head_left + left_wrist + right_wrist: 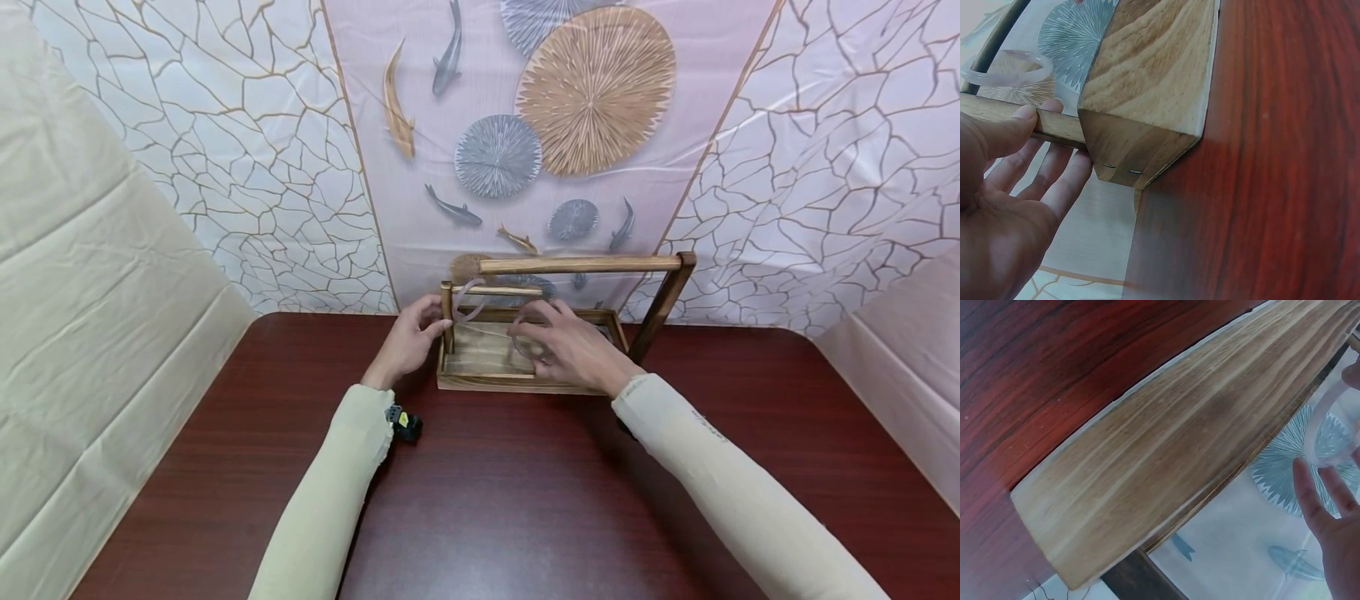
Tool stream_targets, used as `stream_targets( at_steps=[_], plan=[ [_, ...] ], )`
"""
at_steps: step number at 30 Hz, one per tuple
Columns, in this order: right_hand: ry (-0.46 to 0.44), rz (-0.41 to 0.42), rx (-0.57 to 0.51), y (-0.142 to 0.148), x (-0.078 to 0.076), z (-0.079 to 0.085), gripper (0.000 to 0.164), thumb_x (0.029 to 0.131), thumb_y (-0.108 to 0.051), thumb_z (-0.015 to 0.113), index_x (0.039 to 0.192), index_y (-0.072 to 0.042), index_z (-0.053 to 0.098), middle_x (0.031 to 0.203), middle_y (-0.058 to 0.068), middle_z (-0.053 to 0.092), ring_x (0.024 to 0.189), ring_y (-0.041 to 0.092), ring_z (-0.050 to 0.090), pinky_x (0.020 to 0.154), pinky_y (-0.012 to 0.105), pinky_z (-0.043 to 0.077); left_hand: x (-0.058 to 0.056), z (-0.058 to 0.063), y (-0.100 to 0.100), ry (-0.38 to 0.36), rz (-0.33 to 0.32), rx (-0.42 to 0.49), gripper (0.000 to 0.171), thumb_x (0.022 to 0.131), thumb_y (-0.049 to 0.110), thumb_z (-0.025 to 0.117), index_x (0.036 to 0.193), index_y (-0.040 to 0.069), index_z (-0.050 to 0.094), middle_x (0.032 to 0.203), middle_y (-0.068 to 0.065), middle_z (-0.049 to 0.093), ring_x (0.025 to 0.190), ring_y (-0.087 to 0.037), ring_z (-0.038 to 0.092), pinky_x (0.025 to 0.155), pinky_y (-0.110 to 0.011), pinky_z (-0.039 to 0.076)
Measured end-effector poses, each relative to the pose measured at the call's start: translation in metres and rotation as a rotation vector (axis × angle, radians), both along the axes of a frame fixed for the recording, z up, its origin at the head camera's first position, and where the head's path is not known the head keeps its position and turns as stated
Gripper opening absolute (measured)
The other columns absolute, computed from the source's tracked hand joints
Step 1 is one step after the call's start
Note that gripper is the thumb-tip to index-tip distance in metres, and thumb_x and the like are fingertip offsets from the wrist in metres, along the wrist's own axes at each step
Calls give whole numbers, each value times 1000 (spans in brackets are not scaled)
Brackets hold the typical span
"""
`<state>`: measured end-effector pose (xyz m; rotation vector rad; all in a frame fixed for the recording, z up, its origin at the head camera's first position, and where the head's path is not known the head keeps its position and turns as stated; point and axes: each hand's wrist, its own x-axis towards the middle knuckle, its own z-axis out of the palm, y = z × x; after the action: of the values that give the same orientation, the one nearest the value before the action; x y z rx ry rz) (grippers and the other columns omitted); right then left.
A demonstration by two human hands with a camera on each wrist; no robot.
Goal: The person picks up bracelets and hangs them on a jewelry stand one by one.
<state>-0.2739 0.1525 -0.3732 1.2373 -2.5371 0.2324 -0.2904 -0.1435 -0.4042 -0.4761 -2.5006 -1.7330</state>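
A wooden stand has a shallow tray base [487,382], a short left post [447,312] and a low bar [498,291]. One pale translucent bangle [457,305] hangs on the low bar near that post; it also shows in the left wrist view. With thumb and fingers my left hand [408,337] grips the short post, just above the tray's end. Over the tray, my right hand [573,346] holds a second clear bangle [1311,434] by its rim, apart from the low bar's free end.
A taller dark post [660,307] rises at the stand's right and carries a long upper bar [585,265] above both hands. The stand is near the back of the dark red table [480,500]. Behind hangs a patterned cloth [292,167].
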Motion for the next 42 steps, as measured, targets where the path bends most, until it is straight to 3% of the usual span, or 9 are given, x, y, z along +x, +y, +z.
stream_targets(
  at_steps=[11,18,29,42],
  plan=[
    [15,-7,-37,2,4,2,53,82,-15,75,133,-25,65,138,8,52,118,29,47,83,43,54,1,0,1,-10,-1,23,35,101,4,60,135,2,58,129,-22,68,119,-36,63,104,-49,50],
    [15,-32,-44,2,8,3,52,84,-16,74,133,-28,64,143,8,50,121,29,46,81,43,55,0,0,0,-4,4,2,31,101,6,61,132,4,59,127,-18,70,117,-32,65,102,-44,51],
    [51,-41,-79,3,13,2,49,88,-15,74,134,-27,64,147,10,46,123,31,47,74,42,55,0,0,0,-8,10,-5,31,101,7,61,131,4,59,128,-18,69,122,-32,63,105,-46,49],
    [79,-46,-134,1,18,1,51,87,-14,73,135,-25,64,147,11,48,125,35,48,83,45,54,0,0,0,-1,8,-11,31,101,6,60,132,4,58,127,-19,69,118,-31,64,102,-43,51]
  ],
)
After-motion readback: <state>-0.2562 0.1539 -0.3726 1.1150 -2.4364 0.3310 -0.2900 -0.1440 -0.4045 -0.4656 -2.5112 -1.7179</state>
